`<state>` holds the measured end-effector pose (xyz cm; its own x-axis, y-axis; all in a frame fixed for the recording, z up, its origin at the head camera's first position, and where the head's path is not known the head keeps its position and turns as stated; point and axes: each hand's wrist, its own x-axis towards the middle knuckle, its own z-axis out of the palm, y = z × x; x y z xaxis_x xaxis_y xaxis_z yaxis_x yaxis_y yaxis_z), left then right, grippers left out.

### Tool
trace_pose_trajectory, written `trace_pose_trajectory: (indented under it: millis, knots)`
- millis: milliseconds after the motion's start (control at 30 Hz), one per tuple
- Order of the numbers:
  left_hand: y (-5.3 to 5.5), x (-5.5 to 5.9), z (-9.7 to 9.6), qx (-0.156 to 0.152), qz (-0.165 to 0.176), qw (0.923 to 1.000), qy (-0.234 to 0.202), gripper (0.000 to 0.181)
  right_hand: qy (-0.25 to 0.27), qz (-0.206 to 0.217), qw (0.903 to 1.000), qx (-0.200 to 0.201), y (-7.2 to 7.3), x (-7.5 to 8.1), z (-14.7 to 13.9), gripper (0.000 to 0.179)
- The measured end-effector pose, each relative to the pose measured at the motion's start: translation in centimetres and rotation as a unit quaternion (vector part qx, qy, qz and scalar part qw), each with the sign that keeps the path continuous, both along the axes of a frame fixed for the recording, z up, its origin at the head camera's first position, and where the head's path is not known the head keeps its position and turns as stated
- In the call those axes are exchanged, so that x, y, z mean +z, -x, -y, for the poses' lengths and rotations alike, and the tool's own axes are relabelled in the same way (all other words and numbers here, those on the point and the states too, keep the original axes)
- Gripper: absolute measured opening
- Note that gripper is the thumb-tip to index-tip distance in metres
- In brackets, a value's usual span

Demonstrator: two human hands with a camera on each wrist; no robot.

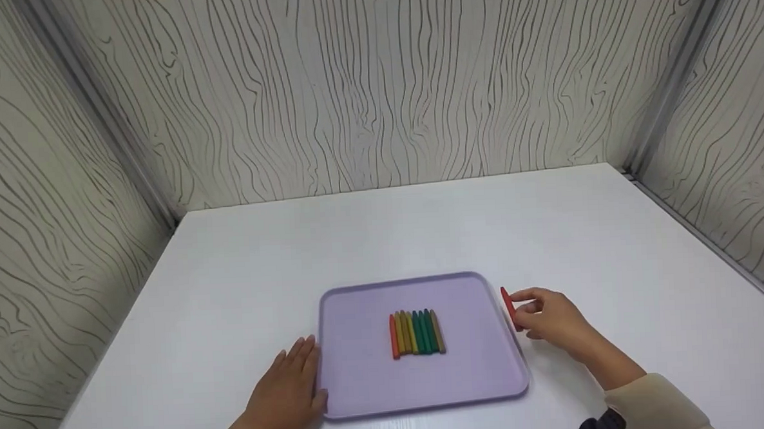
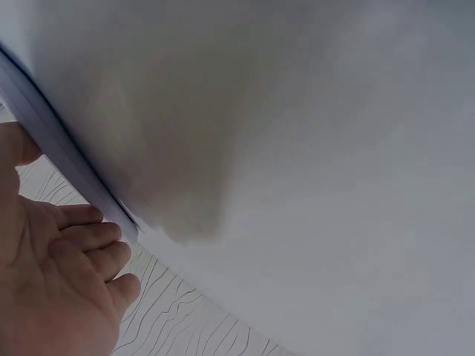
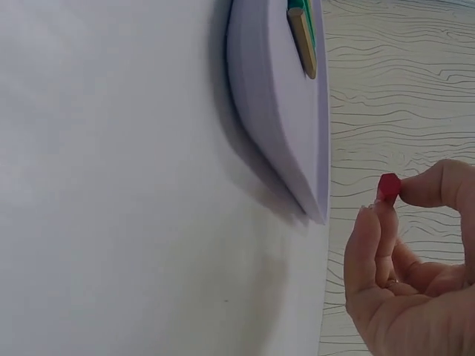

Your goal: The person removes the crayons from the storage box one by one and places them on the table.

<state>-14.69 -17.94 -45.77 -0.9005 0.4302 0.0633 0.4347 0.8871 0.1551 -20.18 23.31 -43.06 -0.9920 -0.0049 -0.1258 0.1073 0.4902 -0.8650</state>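
A row of crayons (image 1: 417,333) lies side by side on the purple tray (image 1: 363,383): a red-orange one at the left, then yellowish, green and brown ones. Between thumb and fingers, my right hand (image 1: 554,316) pinches a red crayon (image 1: 508,307) just outside the tray's right edge; the right wrist view shows that red crayon (image 3: 388,186) end-on. My left hand (image 1: 283,389) lies at the tray's left edge, fingers extended alongside it and thumb by the near left corner. The left wrist view shows this hand's palm (image 2: 59,289) beside the tray rim (image 2: 67,152).
The tray lies near the front of a white table (image 1: 280,245). Walls with a wood-line pattern (image 1: 376,92) enclose the table at the back and both sides. A dark object (image 1: 602,423) sits at the right sleeve.
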Motion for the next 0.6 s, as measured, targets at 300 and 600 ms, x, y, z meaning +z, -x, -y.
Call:
trace_pose_trajectory:
  millis: [300,600]
  knots:
    - [0.1,-0.2,0.2,0.0,0.003,1.0,-0.001,0.066,-0.042,0.017,0.999,0.0,-0.1,-1.3,-0.9,0.04]
    - [0.1,-0.1,0.1,0.004,0.005,1.0,-0.005,0.065,-0.118,0.007,0.993,0.007,-0.3,-1.7,-0.6,0.039]
